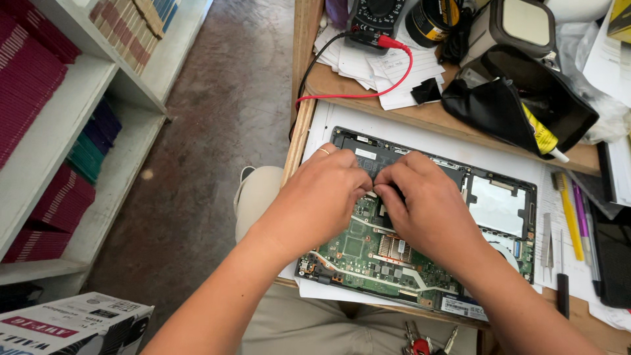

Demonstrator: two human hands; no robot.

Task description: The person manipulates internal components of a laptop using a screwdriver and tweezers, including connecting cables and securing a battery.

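Both hands are working inside an opened laptop lying base-up on white paper at the desk's near edge. Left hand is sitting at 9 o'clock of the laptop's centre, fingers curled down, ring showing on one finger. Right hand is sitting just beside it at 3 o'clock, fingers also curled. The fingertips of the two hands are meeting over a dark part near the middle of the board; whether they are pinching anything cannot be told, the knuckles are hiding it.

Green board is showing at 6 o'clock of the hands, with a copper heat sink just under the right palm.

At 12 o'clock of the laptop, a multimeter is resting on loose papers, its red lead trailing toward 9 o'clock. A black pouch is lying open at 1 o'clock. At 3 o'clock, tweezers, a yellow tool and a purple pen are lying side by side. Keys are lying at 6 o'clock, on the lap.
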